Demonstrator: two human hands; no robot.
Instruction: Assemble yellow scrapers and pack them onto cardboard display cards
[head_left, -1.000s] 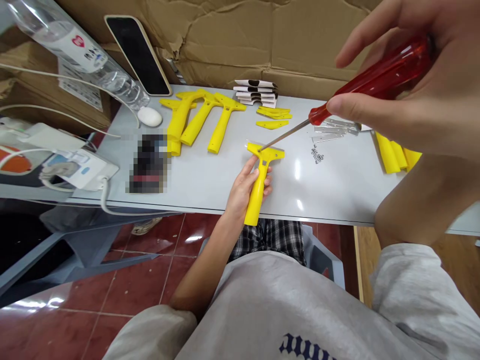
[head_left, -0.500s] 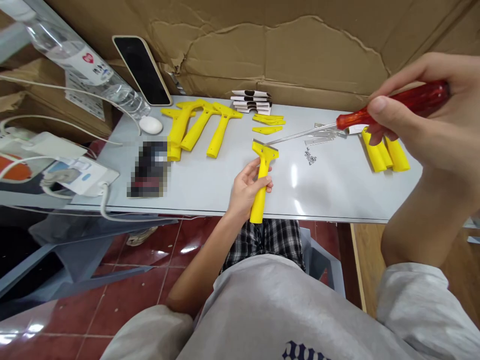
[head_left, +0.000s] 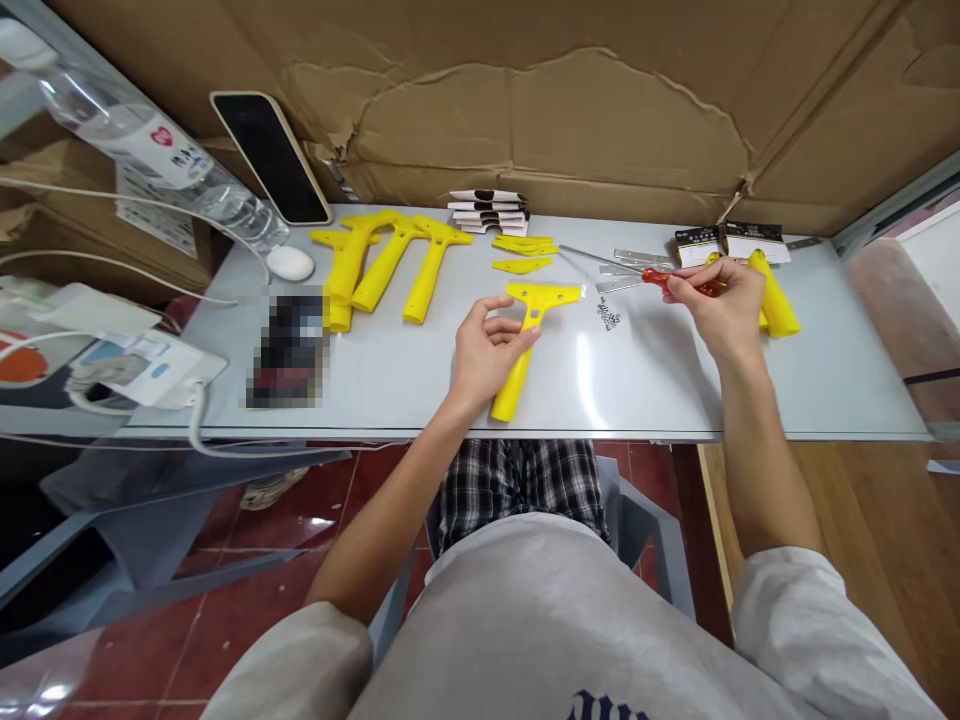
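Note:
My left hand (head_left: 487,352) is closed around the neck of a yellow scraper (head_left: 513,385), just above the table's front part. Two screw heads show on its wide head. A screwdriver (head_left: 660,277) with a red handle is gripped in my right hand (head_left: 721,305), its long shaft pointing left, its tip apart from the scraper and near the yellow plastic strips (head_left: 523,266). Below the shaft lies a little pile of small screws (head_left: 609,314). Metal blades (head_left: 622,270) lie behind the screwdriver's handle end.
Several yellow scrapers (head_left: 426,285) lie to the left, and yellow handles (head_left: 780,300) to the right. Folded cards (head_left: 489,212) are stacked at the back by the cardboard (head_left: 622,120). A phone (head_left: 274,160), bottle (head_left: 172,150) and power strip (head_left: 172,365) with cables stand left.
My right hand has lowered and moved left with the screwdriver, whose tip has left the scraper. The scraper has turned in my left hand, its head now facing up.

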